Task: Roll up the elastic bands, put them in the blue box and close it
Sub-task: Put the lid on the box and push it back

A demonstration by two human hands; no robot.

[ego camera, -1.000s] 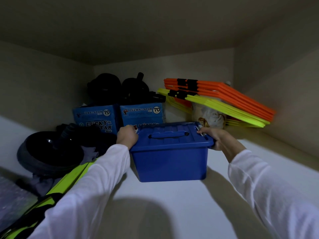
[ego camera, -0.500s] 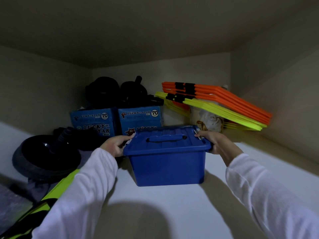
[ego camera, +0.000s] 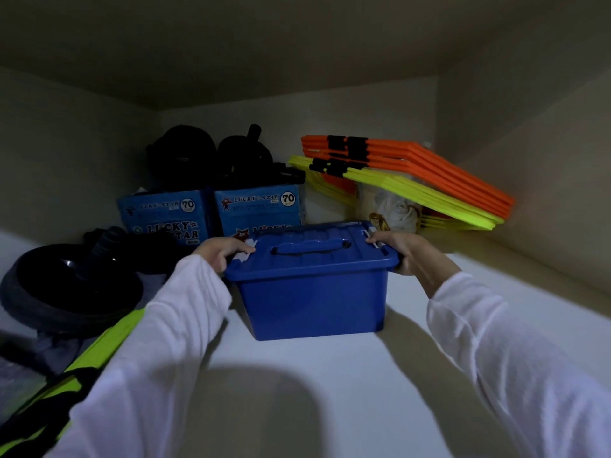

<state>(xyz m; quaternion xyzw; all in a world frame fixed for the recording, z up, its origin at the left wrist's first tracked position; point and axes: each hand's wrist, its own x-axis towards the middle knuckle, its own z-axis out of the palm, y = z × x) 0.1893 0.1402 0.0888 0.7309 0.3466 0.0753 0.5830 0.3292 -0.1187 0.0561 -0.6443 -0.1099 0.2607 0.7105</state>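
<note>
1. I see the blue box (ego camera: 314, 285) on the white shelf (ego camera: 330, 375), lid on, moulded carry handle on top, opaque plastic.
2. Left hand (ego camera: 220, 254) is clamped on the box's left rim, fingers curled over the lid edge.
3. Right hand (ego camera: 408, 252) is clamped on the right rim, fingers on the latch.
4. 2 blue Lucky Star cartons (ego camera: 261, 206) sit just behind; orange and yellow hurdles (ego camera: 429, 173) back right.

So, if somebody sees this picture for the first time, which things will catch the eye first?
First the blue box, lid on, in the middle of the white shelf, with the left hand and right hand gripping its two ends. Next the bright stack of orange and yellow bars leaning in the back right corner. The black gear at left is dim.
</note>
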